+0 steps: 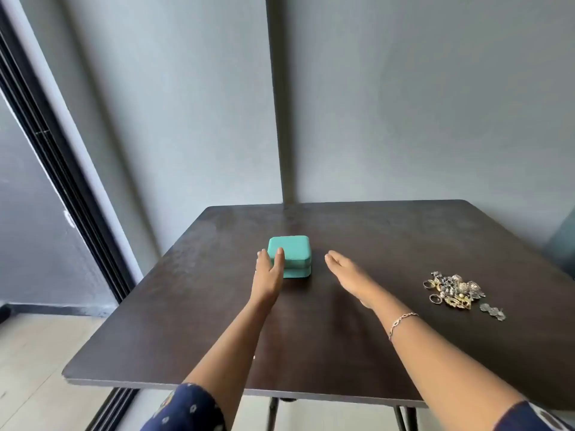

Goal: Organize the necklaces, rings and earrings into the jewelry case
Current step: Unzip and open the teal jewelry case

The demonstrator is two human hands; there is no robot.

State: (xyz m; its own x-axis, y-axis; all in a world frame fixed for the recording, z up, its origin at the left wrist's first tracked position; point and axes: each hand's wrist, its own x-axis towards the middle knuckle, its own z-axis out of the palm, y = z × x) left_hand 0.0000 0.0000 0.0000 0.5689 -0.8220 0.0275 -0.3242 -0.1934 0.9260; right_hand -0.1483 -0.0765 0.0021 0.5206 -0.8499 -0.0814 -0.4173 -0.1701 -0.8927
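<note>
A closed teal jewelry case (294, 253) sits near the middle of the dark table (389, 237). My left hand (269, 273) reaches to the case's left front corner with straight fingers, its thumb against the case's top edge. My right hand (348, 275) hovers open a short way to the right of the case, apart from it. A heap of jewelry (454, 290) with rings, earrings and chains lies on the table's right side, well clear of both hands.
The table stands against a grey wall with a vertical dark strip (277, 104) behind it. A sliding door frame (62, 181) runs along the left. A bracelet (401, 321) is on my right wrist. Light floor tiles (40, 353) show left of the table.
</note>
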